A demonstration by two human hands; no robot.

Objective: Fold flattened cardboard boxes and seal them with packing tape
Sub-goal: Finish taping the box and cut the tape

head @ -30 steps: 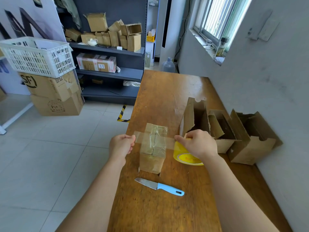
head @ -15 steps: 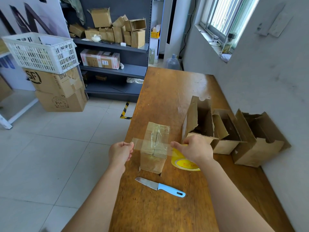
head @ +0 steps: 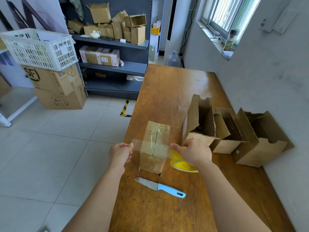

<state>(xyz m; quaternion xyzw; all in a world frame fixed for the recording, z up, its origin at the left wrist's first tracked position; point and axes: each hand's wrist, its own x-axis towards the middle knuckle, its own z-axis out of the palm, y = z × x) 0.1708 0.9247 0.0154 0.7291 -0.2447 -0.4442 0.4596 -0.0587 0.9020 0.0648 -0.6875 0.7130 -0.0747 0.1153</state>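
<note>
A small cardboard box (head: 154, 162) stands upright on the wooden table (head: 167, 91), its top flaps closed and crossed with clear tape. A strip of clear packing tape (head: 151, 147) stretches flat across the near part of the box top. My left hand (head: 120, 152) pinches the strip's free end just left of the box. My right hand (head: 194, 150) holds the yellow tape roll (head: 183, 164) just right of the box, low beside its side. The roll is partly hidden under that hand.
A knife with a blue handle (head: 161, 187) lies on the table in front of the box. Three open cardboard boxes (head: 229, 136) stand along the wall at right. Off the table's left edge are tiled floor, stacked cartons under a white basket (head: 39, 49), and a shelf (head: 115, 43).
The tape strip has come down from just above the box onto its near top edge. Both hands sank slightly with it, and the roll dropped lower beside the box.
</note>
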